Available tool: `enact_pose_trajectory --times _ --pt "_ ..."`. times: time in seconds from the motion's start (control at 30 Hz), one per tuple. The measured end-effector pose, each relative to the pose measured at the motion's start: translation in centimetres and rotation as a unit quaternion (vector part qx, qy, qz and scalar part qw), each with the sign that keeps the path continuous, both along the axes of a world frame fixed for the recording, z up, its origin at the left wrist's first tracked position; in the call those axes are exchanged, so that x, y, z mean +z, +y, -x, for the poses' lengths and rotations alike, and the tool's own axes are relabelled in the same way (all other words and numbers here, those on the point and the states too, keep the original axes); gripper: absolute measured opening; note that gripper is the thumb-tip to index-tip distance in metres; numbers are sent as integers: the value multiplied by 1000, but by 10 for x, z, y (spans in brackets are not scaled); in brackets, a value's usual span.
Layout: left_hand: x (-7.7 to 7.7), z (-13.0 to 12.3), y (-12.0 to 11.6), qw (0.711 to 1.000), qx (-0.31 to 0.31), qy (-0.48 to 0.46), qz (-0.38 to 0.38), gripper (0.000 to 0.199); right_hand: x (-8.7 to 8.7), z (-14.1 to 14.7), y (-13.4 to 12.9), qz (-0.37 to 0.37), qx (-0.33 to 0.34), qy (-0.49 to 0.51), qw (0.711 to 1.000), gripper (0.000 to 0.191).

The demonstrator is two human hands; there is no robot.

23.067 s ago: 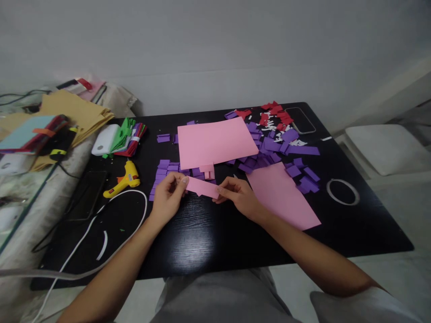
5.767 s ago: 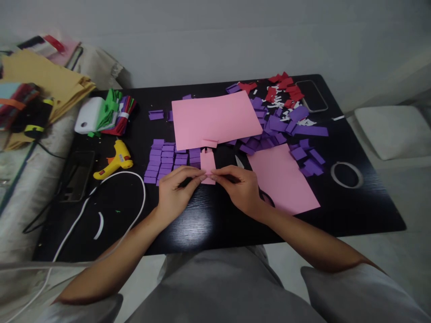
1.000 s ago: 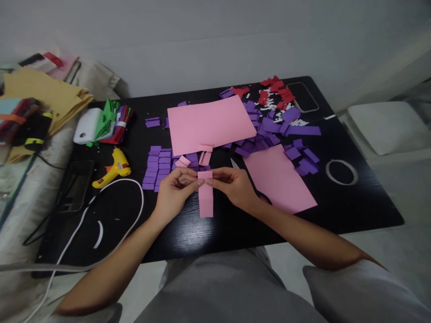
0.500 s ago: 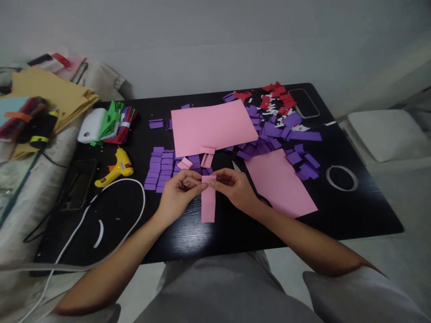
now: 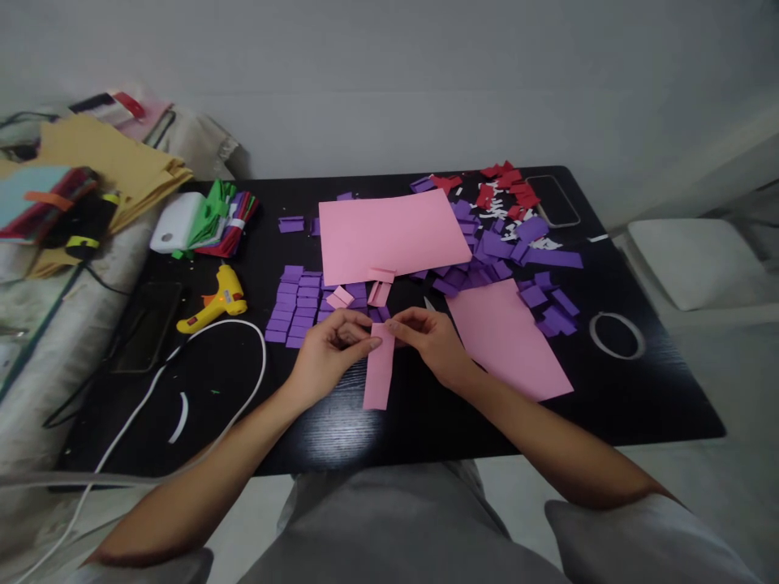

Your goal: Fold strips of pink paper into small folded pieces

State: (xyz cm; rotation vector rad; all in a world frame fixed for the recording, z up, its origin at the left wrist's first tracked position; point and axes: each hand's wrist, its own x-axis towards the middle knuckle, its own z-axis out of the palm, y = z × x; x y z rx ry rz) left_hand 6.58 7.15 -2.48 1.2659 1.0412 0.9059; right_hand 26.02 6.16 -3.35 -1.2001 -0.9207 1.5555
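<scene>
A pink paper strip (image 5: 378, 373) hangs between my hands over the front of the table, its top end pinched. My left hand (image 5: 333, 347) grips the strip's left edge near the top between thumb and fingers. At the top right corner, my right hand (image 5: 427, 337) pinches the same strip. Just beyond the hands lie small folded pink pieces (image 5: 341, 297) and rows of folded purple pieces (image 5: 298, 304). Scissors (image 5: 429, 305) lie mostly hidden beneath my right hand and forearm.
Two pink sheets, one at the back (image 5: 389, 235) and one at right (image 5: 508, 337), lie on the black table (image 5: 450, 430). Loose purple pieces (image 5: 487, 251), red scraps (image 5: 508, 188) and a tape ring (image 5: 617, 336) are rightward. A yellow glue gun (image 5: 216, 300) and white cable (image 5: 260, 369) lie left.
The strip has tilted, its lower end now slanting slightly left. My right hand's fingers have shifted to the strip's top right corner. The whole view has moved a little.
</scene>
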Motion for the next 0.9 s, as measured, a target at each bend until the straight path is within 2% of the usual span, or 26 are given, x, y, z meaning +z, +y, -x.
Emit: enact_pose_trajectory --times 0.33,0.67,0.9 --pt "0 0 1 1000 8 -2 2 30 1 0 0 22 21 44 999 32" --pt "3 0 2 999 -37 24 14 28 1 0 -2 -60 54 -41 996 21" --pt "6 5 4 992 -67 92 -51 22 -2 3 -6 -100 89 -90 987 18"
